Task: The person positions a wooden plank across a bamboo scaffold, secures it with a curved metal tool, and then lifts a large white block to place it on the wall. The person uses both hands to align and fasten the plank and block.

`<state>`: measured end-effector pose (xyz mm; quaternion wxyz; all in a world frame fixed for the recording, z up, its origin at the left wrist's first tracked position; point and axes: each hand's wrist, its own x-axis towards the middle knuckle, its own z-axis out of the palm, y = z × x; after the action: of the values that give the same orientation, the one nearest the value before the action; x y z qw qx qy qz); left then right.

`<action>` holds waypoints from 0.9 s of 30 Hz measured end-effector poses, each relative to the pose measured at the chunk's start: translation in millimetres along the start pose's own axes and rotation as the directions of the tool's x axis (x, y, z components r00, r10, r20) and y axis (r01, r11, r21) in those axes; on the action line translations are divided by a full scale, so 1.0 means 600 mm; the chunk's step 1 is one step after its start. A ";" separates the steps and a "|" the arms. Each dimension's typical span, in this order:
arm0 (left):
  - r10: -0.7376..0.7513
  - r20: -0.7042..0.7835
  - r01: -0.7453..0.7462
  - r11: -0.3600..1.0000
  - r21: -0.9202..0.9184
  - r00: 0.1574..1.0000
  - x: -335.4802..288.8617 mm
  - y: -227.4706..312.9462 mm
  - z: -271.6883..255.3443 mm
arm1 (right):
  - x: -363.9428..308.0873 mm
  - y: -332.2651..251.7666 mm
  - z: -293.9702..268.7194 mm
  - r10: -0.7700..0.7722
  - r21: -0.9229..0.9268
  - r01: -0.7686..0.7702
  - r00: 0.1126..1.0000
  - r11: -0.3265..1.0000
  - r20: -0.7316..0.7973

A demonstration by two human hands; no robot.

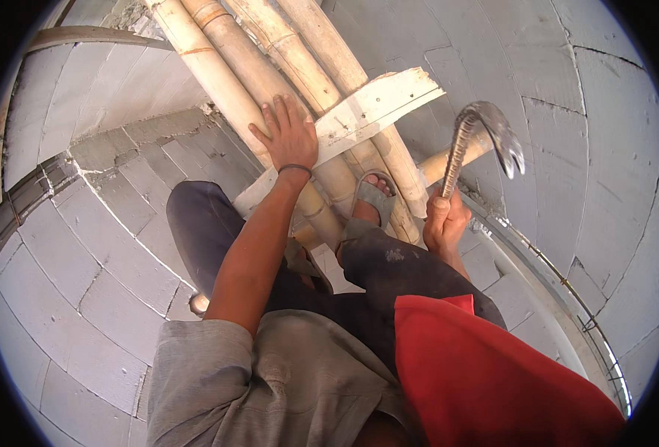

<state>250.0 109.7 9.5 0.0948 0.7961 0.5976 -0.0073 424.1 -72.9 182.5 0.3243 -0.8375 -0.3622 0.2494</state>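
My left hand (291,135) lies with its fingers spread on the bamboo poles (244,67), at the edge of a pale wooden plank (381,106) that crosses over them. The plank's far right end is ragged and has small dark holes. My right hand (446,223) is wrapped round a ribbed steel crowbar (457,153), raised just right of the poles. Its hooked, forked claw curves over to the right, apart from the plank. The lower part of the bar is hidden by my hand and leg.
My sandalled foot (374,197) stands on the bamboo near the plank; the other is lower left. Grey block walls (605,141) rise around me. A ledge with thin steel rods (568,287) runs along the right. Red cloth (486,372) hangs at my right side.
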 end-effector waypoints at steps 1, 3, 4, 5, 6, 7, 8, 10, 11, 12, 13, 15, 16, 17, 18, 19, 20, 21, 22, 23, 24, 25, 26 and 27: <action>0.010 -0.046 -0.011 1.000 -0.016 0.999 -0.004 -0.001 0.009 | 0.004 0.018 -0.002 -0.119 0.185 0.131 0.990 0.974 -0.074; 0.017 -0.033 -0.018 0.999 -0.027 0.999 -0.004 0.005 0.004 | -0.016 0.061 0.007 -0.231 0.287 0.249 0.968 0.925 -0.095; 0.035 -0.027 -0.036 0.998 -0.050 0.999 -0.001 0.016 0.003 | -0.026 0.072 0.011 -0.251 0.213 0.255 0.967 0.943 -0.048; 0.029 -0.032 -0.031 0.998 -0.058 0.999 -0.002 0.014 0.005 | -0.015 0.077 0.030 -0.169 -0.084 0.183 0.975 0.980 0.144; 0.018 -0.028 -0.019 0.999 -0.044 0.999 -0.009 0.015 0.006 | -0.003 0.091 0.048 -0.032 -0.382 0.150 0.954 0.912 0.298; 0.024 -0.022 -0.024 0.999 -0.043 0.999 -0.013 0.019 0.007 | -0.004 0.134 0.067 0.090 -0.452 0.061 0.948 0.890 0.305; -0.001 -0.035 0.000 1.000 -0.021 0.999 -0.003 0.004 0.006 | 0.000 0.112 0.072 0.028 -0.360 0.055 0.975 0.931 0.222; 0.002 -0.052 -0.002 1.000 -0.001 0.999 0.020 0.011 0.002 | 0.000 0.048 0.028 -0.043 -0.170 0.049 0.998 0.984 0.040; 0.010 -0.019 -0.010 1.000 0.002 1.000 -0.005 0.001 0.001 | 0.006 0.012 0.012 -0.049 -0.099 0.051 0.999 0.994 0.021; 0.007 -0.035 -0.008 1.000 -0.012 0.999 0.004 0.003 -0.003 | 0.011 0.011 0.007 -0.161 0.037 0.162 0.986 0.986 -0.036; 0.004 -0.050 -0.005 1.000 -0.026 0.999 0.005 0.005 -0.005 | 0.007 0.014 -0.004 -0.262 0.166 0.276 0.960 0.947 -0.103; 0.006 -0.030 -0.007 0.999 -0.049 1.000 -0.007 0.009 -0.004 | -0.004 0.031 -0.018 -0.390 0.315 0.396 0.917 0.863 -0.084; 0.012 -0.028 -0.013 0.998 -0.056 1.000 -0.002 0.009 -0.002 | -0.001 0.040 -0.008 -0.313 0.040 0.310 0.944 0.950 0.104; 0.017 -0.025 -0.019 0.998 -0.063 1.000 -0.002 0.009 0.000 | 0.010 0.049 0.009 -0.180 -0.254 0.246 0.949 0.935 0.257; 0.009 -0.009 -0.009 0.998 -0.063 1.000 -0.009 0.011 0.000 | 0.018 0.053 0.021 -0.007 -0.534 0.208 0.935 0.820 0.355; 0.001 0.007 -0.001 0.998 -0.064 1.000 -0.019 0.015 0.001 | 0.022 0.067 0.021 0.151 -0.590 0.093 0.924 0.802 0.351; -0.019 -0.003 0.019 0.998 -0.056 1.000 -0.003 0.010 -0.001 | 0.027 0.060 0.017 0.053 -0.510 0.117 0.950 0.852 0.307; -0.016 -0.013 0.016 0.999 -0.049 1.000 0.001 0.008 -0.003 | 0.003 0.051 -0.004 -0.018 -0.435 0.137 0.964 0.890 0.266; -0.013 -0.023 0.012 0.999 -0.043 1.000 0.011 0.004 -0.004 | -0.005 0.039 -0.019 -0.083 -0.356 0.159 0.972 0.921 0.219; 0.001 -0.041 -0.002 0.999 -0.041 0.999 0.019 0.003 -0.009 | 0.013 0.000 -0.022 -0.080 -0.265 0.126 0.981 0.956 0.178; -0.007 -0.031 0.005 0.999 -0.053 1.000 0.011 0.002 -0.007 | 0.014 -0.005 -0.027 -0.217 -0.164 0.244 0.962 0.956 0.165; -0.015 -0.021 0.014 0.998 -0.065 1.000 -0.005 0.001 -0.001 | 0.013 -0.009 -0.036 -0.349 -0.062 0.360 0.927 0.931 0.139; -0.017 -0.010 0.016 0.997 -0.078 1.000 -0.012 0.006 -0.002 | 0.014 -0.008 -0.045 -0.469 0.034 0.468 0.878 0.883 0.097; -0.013 -0.009 0.012 0.997 -0.080 1.000 -0.009 0.010 -0.003 | 0.027 -0.005 -0.038 -0.561 0.075 0.556 0.816 0.827 0.138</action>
<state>254.2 103.2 12.6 0.1236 0.7881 0.6027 0.0197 447.6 -66.8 196.8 0.3673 -0.6673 -0.6119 0.2131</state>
